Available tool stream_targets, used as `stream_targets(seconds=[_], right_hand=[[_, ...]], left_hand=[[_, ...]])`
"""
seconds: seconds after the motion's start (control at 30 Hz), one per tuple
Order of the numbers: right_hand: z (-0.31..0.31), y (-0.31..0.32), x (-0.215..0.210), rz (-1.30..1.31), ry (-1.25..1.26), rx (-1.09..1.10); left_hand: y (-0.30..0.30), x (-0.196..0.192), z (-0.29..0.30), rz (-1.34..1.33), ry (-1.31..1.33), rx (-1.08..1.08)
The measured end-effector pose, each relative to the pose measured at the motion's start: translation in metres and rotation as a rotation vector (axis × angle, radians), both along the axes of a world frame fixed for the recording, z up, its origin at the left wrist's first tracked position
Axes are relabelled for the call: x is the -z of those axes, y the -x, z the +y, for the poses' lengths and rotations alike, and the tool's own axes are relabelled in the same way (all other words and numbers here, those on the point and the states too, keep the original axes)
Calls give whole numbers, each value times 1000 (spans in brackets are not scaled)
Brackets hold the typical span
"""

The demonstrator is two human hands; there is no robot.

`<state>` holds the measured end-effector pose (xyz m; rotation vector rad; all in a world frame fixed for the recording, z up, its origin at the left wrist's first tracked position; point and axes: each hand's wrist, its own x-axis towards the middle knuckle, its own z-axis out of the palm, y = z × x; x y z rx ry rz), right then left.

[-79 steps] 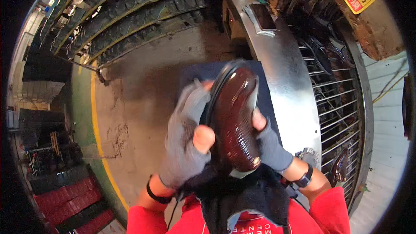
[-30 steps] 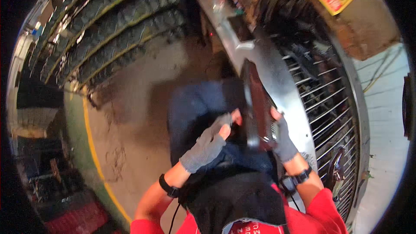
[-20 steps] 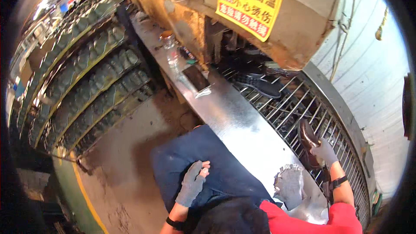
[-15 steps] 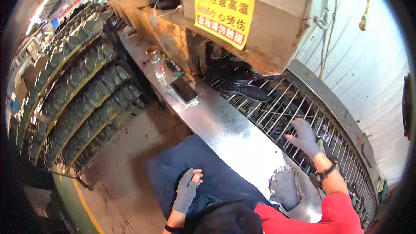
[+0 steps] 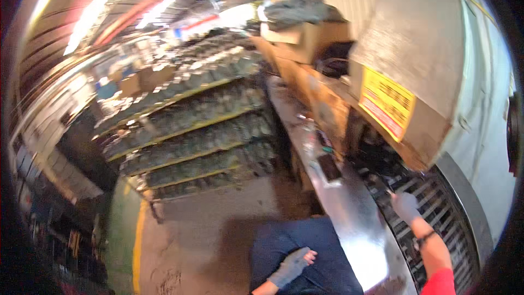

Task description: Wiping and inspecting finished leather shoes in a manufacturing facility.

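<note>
My left hand (image 5: 291,266), in a grey fingerless glove, lies on my dark-blue-clad thigh (image 5: 305,235) with its fingers curled together and nothing seen in them. On the right, my right hand (image 5: 405,207), gloved in grey, reaches over the metal bar rack (image 5: 445,207). Its fingertips are at the end of a dark, flat shoe-like piece (image 5: 376,182) near the opening below the large metal hood (image 5: 415,38). Motion blur hides whether the fingers grip it.
A shiny metal ledge (image 5: 349,207) runs beside the rack, with a dark phone-like slab (image 5: 329,167) on it. A yellow-and-red warning label (image 5: 386,102) marks the hood. At left stands a tiered rack (image 5: 191,150) full of dark shoe-shaped items. A yellow line (image 5: 140,240) crosses the floor.
The view has swung up and to the left, bringing more of the tiered rack and roof into sight. My right hand has moved along the bars to the dark shoe-like piece. My left stays on my thigh.
</note>
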<state>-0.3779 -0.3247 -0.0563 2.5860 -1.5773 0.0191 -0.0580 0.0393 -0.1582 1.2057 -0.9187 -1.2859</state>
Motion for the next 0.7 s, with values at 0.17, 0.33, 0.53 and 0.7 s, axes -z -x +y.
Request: stream_targets(seconds=[0.17,0.33,0.53,0.7], right_hand=[[90,-58,-150,-784,-645,-84],[91,-102,-138,-1012,-1249,-25],[-42,-61,-27,-561,-280,-460],[-174,-29,47,-395,67,-229]], left_hand=[[33,-68,-23,38,-1,25],[70,-103,-60,-13,10,335],[27,-101,-16,492,-315,96],[31,-25,26,219,-571,-411]])
